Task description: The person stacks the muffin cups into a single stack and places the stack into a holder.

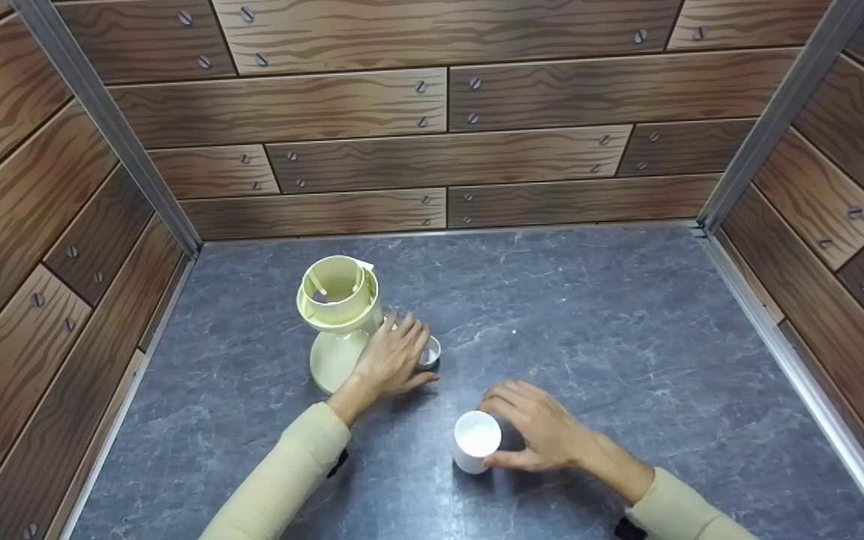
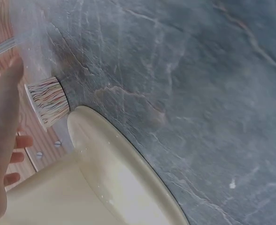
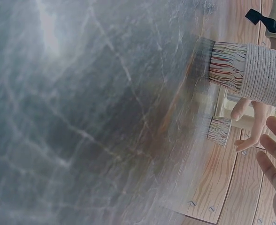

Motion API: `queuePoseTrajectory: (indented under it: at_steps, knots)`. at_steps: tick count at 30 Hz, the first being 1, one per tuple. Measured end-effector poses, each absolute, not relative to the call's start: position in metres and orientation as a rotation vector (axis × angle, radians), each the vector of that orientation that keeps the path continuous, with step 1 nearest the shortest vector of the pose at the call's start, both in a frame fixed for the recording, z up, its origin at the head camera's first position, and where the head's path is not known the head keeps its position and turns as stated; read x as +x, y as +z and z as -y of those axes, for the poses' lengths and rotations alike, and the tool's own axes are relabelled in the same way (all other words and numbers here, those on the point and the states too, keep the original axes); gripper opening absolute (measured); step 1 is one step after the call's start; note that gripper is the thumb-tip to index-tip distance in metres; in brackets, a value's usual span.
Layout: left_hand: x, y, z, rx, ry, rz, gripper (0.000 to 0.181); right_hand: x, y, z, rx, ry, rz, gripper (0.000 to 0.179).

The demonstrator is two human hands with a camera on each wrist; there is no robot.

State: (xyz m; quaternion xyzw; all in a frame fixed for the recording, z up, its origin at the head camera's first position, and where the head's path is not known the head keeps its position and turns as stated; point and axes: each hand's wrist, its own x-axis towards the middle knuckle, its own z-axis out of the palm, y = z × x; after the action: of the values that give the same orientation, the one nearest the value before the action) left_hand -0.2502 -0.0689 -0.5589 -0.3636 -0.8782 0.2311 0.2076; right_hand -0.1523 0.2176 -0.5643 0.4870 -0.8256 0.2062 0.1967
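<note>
A stack of nested paper cups, white inside with coloured streaks and rims outside, stands upright near the front. My right hand is around its right side, thumb in front and fingers behind; in the right wrist view the fingers are spread apart from the stack. A single streaked paper cup stands by a pale yellow plastic stand with a round open top. Over that cup reaches my left hand, partly hiding it; the right wrist view shows its fingers loose above the cup.
Grey marbled tabletop surrounds the things. Wood-patterned walls close off the back and both sides, with metal strips along the edges. Small white specks lie on the surface right of the stand.
</note>
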Motion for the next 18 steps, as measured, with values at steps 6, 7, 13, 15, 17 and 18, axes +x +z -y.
queuePoseTrajectory:
  at_steps: [6, 7, 13, 15, 17, 18]
  knots:
    - [-0.2542, -0.5613, 0.0659, -0.963, 0.699, 2.445, 0.089, -0.1515, -0.5636, -0.2175, 1.359, 0.574, 2.331, 0.058]
    - [-0.255, -0.5617, 0.0655, -0.96, 0.703, 2.449, 0.089, -0.1515, -0.5634, -0.2175, 1.358, 0.57, 2.334, 0.058]
    - [-0.2578, -0.566, 0.0647, -0.952, 0.71, 2.456, 0.086, -0.1518, -0.5633, -0.2172, 1.363, 0.581, 2.344, 0.057]
    - [-0.258, -0.5677, 0.0646, -0.951, 0.708, 2.455, 0.085, -0.1519, -0.5632, -0.2172, 1.366, 0.583, 2.338, 0.057]
    - [-0.2577, -0.5688, 0.0645, -0.952, 0.704, 2.455, 0.085, -0.1519, -0.5629, -0.2171, 1.367, 0.58, 2.338, 0.057]
    - [-0.2576, -0.5691, 0.0644, -0.952, 0.703, 2.457, 0.085, -0.1517, -0.5628, -0.2171, 1.367, 0.583, 2.342, 0.057]
